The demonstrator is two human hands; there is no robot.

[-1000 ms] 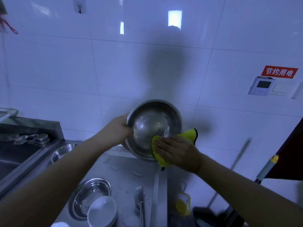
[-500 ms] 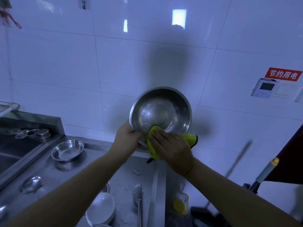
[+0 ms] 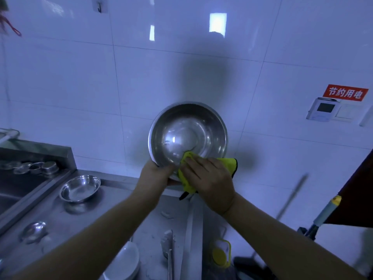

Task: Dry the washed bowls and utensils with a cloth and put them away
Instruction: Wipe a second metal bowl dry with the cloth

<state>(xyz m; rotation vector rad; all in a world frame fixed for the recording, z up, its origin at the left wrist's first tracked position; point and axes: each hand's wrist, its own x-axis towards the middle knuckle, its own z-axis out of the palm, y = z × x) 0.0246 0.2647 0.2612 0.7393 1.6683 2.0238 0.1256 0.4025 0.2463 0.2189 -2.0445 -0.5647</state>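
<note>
The steel bowl (image 3: 188, 136) (mid-frame, tilted toward the camera) has risen since a second ago; left hand (image 3: 155, 174) grips its lower rim, right hand (image 3: 210, 178) presses the yellow cloth (image 3: 186, 176) inside, so drying continues.

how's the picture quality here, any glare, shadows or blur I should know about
Head view: dim, bluish cast. Bright window-like reflections glare on the glossy white tiled wall, and a soft dark shadow falls on it above the round stainless steel bowl. Highlights shine inside the bowl. Wide-angle distortion bends the tile lines; the long broom handle looks blurred.
</note>
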